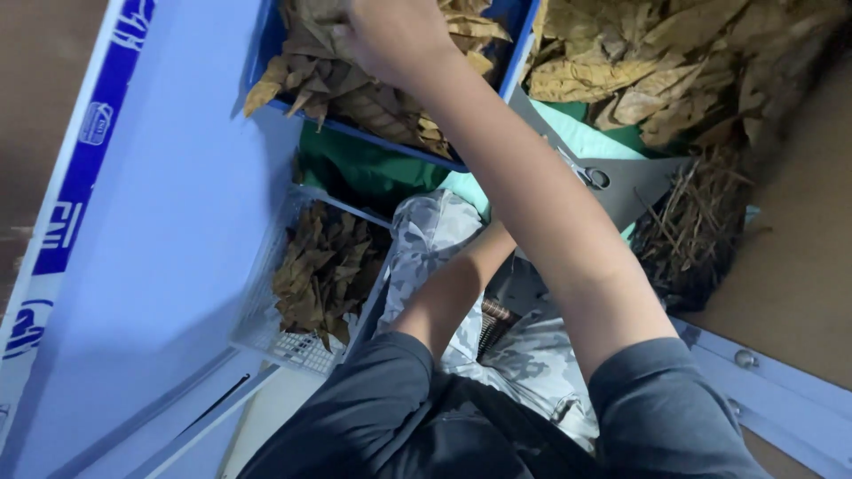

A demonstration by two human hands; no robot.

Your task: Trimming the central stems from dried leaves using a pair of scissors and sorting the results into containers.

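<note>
The right hand [395,35] reaches forward into a blue crate [515,53] at the top of the view and rests among a heap of dried brown leaves [373,102]. Its fingers are buried in the leaves, so whether they are closed on any cannot be told. The leaves lie jumbled, most with their long axes slanting down and to the left, tips spilling over the crate's near rim.

The left hand is hidden behind the right forearm; only its forearm [453,288] shows, running up and to the right over the camouflage trousers [430,231].

A white mesh basket [266,328] of more dried leaves sits at the person's left knee. Scissors [587,174] lie on a grey board [639,182] just right of the arm, beside another leaf pile [657,62] and a bundle of stalks [701,222].
</note>
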